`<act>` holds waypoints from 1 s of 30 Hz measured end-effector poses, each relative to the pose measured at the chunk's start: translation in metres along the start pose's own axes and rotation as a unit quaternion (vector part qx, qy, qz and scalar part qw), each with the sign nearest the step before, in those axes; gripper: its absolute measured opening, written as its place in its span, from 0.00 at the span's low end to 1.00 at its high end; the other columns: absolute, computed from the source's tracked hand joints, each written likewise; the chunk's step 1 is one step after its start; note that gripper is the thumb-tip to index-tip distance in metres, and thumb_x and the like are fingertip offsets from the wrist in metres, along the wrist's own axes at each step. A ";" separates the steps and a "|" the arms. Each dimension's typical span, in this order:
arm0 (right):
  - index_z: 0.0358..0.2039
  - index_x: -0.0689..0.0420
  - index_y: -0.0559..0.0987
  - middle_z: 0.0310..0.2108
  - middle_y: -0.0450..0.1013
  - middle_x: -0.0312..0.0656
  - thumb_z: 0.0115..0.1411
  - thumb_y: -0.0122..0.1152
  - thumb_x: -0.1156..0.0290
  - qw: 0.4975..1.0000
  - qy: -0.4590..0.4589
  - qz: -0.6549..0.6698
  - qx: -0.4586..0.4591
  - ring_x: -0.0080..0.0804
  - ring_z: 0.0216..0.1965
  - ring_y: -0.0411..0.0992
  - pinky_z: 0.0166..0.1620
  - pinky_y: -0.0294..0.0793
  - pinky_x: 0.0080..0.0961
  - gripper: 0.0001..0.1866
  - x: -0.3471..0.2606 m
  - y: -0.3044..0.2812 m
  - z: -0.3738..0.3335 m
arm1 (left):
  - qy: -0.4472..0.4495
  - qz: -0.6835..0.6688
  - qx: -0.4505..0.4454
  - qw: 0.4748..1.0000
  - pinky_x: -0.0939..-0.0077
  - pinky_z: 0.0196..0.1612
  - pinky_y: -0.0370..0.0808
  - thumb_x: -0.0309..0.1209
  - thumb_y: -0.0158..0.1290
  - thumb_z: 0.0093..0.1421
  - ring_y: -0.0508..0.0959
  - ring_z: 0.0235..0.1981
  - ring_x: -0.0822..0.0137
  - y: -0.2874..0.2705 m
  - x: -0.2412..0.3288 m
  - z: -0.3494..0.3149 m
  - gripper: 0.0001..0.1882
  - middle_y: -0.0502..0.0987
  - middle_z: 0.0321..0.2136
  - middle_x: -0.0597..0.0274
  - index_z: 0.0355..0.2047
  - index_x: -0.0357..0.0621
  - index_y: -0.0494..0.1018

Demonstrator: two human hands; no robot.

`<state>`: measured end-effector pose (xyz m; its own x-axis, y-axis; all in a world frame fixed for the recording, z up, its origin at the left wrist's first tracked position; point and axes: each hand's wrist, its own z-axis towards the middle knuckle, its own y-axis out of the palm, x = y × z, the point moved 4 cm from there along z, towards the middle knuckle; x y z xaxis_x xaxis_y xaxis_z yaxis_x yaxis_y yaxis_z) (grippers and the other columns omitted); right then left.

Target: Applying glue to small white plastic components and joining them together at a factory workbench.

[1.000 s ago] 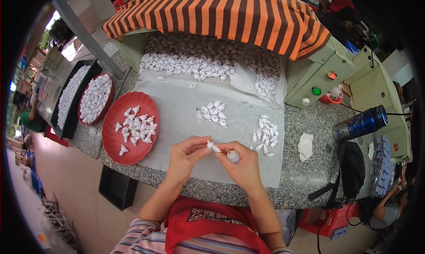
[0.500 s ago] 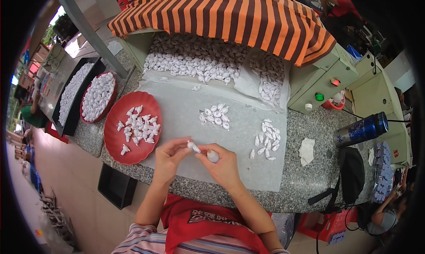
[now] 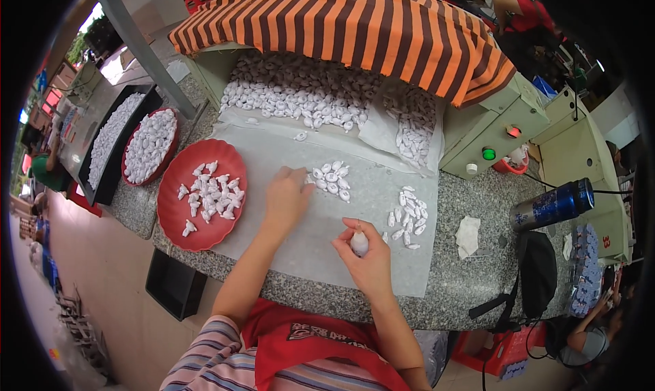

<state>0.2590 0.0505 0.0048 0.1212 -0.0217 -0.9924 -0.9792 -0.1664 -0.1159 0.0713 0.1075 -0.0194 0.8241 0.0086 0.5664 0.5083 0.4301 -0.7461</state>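
Note:
My left hand (image 3: 286, 199) lies over the white sheet (image 3: 310, 251), palm down, its bent fingertips at the left edge of a small group of white oval pieces (image 3: 332, 179). They seem to pinch the outermost small white piece (image 3: 309, 179), mostly covered by the fingers. In my right hand (image 3: 374, 263) is a small white squeeze bottle (image 3: 359, 243) with a narrow tip pointing up, fingers wrapped round it. Slimmer white pieces (image 3: 408, 216) lie loose to the right. A scalloped red plate (image 3: 170, 220) on the left holds white pieces with several parts joined.
A lit box under a striped cloth (image 3: 341, 23) holds heaped white pieces (image 3: 293, 91). Far left stand a red bowl (image 3: 129, 176) and black tray (image 3: 102, 197), both full. At right are a crumpled tissue (image 3: 468, 236), blue tumbler (image 3: 554, 205) and black pouch (image 3: 537, 272).
My left hand has left the plate's side and the white piece it held, reaching forward to the oval group. My right hand, still gripping the bottle, has moved right, apart from the left.

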 end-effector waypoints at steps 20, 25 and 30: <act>0.43 0.62 0.65 0.33 0.71 0.45 0.47 0.55 0.84 0.980 -0.120 0.080 0.138 0.28 0.32 0.71 0.37 0.71 0.20 0.20 -0.043 -0.052 -0.034 | -0.162 -0.563 -0.220 0.780 0.78 0.40 0.74 0.16 0.51 0.51 0.76 0.39 0.64 -0.020 0.079 -0.050 0.16 0.74 0.39 0.51 0.43 0.31 0.69; 0.33 0.65 0.74 0.21 0.72 0.46 0.40 0.60 0.77 0.896 -0.366 -0.143 0.207 0.31 0.17 0.70 0.20 0.68 0.21 0.16 -0.077 -0.051 -0.044 | -0.109 -0.570 -0.199 0.790 0.76 0.42 0.74 0.14 0.50 0.51 0.76 0.39 0.63 -0.025 0.092 -0.046 0.15 0.74 0.39 0.51 0.41 0.30 0.69; 0.31 0.64 0.74 0.19 0.71 0.45 0.39 0.58 0.78 0.914 -0.347 -0.148 0.149 0.33 0.15 0.69 0.20 0.67 0.21 0.14 -0.077 -0.047 -0.039 | -0.135 -0.586 -0.192 0.776 0.75 0.42 0.74 0.14 0.50 0.51 0.76 0.39 0.64 -0.030 0.094 -0.046 0.15 0.74 0.39 0.49 0.41 0.30 0.69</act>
<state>0.3021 0.0212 0.0884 0.3570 0.6290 -0.6906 -0.9336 0.2149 -0.2869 0.1447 0.0541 0.0400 -0.3167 0.0253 0.9482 0.9483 -0.0143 0.3171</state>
